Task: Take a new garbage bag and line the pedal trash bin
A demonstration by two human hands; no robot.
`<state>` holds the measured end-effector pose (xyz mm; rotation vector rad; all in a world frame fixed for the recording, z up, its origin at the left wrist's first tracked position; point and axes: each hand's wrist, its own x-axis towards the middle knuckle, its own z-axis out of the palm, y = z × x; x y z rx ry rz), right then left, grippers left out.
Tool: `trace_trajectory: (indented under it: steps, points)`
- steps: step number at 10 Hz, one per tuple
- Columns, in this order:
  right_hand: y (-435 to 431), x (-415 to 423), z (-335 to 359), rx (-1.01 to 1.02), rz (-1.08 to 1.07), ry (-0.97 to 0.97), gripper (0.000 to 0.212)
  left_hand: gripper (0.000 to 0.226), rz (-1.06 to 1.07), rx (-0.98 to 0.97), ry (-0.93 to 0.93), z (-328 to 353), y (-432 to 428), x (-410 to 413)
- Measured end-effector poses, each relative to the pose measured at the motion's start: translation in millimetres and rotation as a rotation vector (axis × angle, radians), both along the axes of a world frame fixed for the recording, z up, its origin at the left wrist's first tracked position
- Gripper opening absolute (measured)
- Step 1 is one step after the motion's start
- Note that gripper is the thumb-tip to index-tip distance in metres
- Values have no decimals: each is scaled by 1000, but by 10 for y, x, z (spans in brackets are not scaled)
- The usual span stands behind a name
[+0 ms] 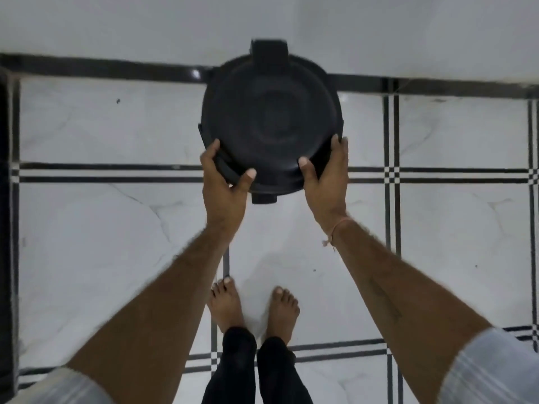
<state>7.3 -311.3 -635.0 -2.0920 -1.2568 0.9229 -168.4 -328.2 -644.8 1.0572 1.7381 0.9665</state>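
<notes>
A round black pedal trash bin [271,121] stands on the white tiled floor against the wall, seen from straight above with its lid closed. Its pedal [264,198] sticks out at the near side and the hinge block [269,49] at the far side. My left hand [226,188] grips the bin's near left rim, thumb on top of the lid. My right hand [328,176] grips the near right rim in the same way. No garbage bag is in view.
My two bare feet [253,310] stand on the floor just behind the bin. White wall [262,21] runs along the far side above a black skirting strip [116,68]. A dark edge [5,228] runs down the far left of the view.
</notes>
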Motion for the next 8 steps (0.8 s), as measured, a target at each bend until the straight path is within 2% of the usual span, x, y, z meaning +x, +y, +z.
trace_trajectory:
  steps: [1, 3, 5, 6, 7, 8]
  points:
    - [34, 28, 29, 27, -114, 119, 75, 77, 87, -47, -51, -4, -24, 24]
    - [-147, -45, 130, 1, -111, 150, 77, 75, 102, -131, 29, 181, -153, -12]
    - [-168, -32, 56, -11, -116, 142, 79, 74, 73, -130, 23, 104, -151, -76]
    - [-182, 2, 142, -43, -83, 130, 80, 76, 65, -144, 35, 161, -181, -54]
    - [-232, 113, 302, -42, 39, 37, 70, 79, 23, -200, 106, 275, -190, -77]
    - [-281, 190, 734, 35, 105, -13, 60, 75, 6, -165, 189, 683, -193, -150]
